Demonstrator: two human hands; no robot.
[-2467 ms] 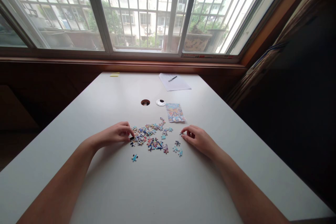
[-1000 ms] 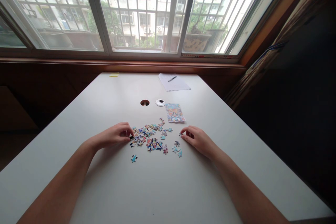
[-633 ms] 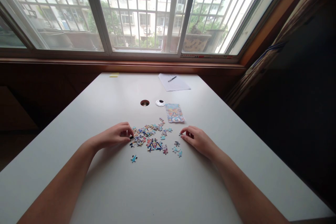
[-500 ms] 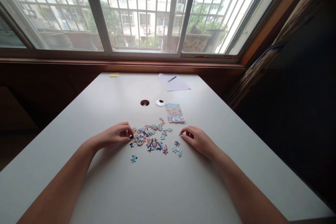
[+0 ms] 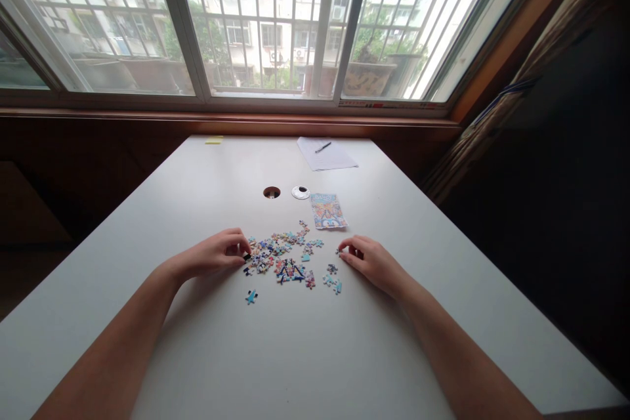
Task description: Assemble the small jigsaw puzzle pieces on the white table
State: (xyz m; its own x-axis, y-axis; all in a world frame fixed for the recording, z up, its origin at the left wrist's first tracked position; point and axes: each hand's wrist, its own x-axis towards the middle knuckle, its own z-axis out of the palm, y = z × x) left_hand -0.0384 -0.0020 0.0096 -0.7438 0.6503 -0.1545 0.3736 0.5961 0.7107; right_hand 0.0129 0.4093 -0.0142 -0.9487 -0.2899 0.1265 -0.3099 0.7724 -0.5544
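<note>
A pile of loose jigsaw puzzle pieces [image 5: 275, 244] lies between my hands on the white table [image 5: 275, 354]. My left hand [image 5: 229, 248], at the pile's left edge, pinches a dark puzzle piece [image 5: 247, 257] between thumb and fingers. On the other side, my right hand [image 5: 361, 254] has its fingertips closed on a small puzzle piece [image 5: 338, 252], mostly hidden. Several pieces joined into a patterned section [image 5: 290, 271] sit at the near side of the pile. A light-blue piece group [image 5: 251, 296] lies apart at the near left, and another blue group [image 5: 333, 283] near my right hand.
Behind the pieces lies a colourful picture sheet [image 5: 327, 211]. Farther back are a round cable hole [image 5: 272, 193], its loose cover [image 5: 300, 192], white papers [image 5: 329, 156] with a pen [image 5: 323, 147], and a yellow note [image 5: 214, 140]. A barred window [image 5: 266, 26] stands beyond the table.
</note>
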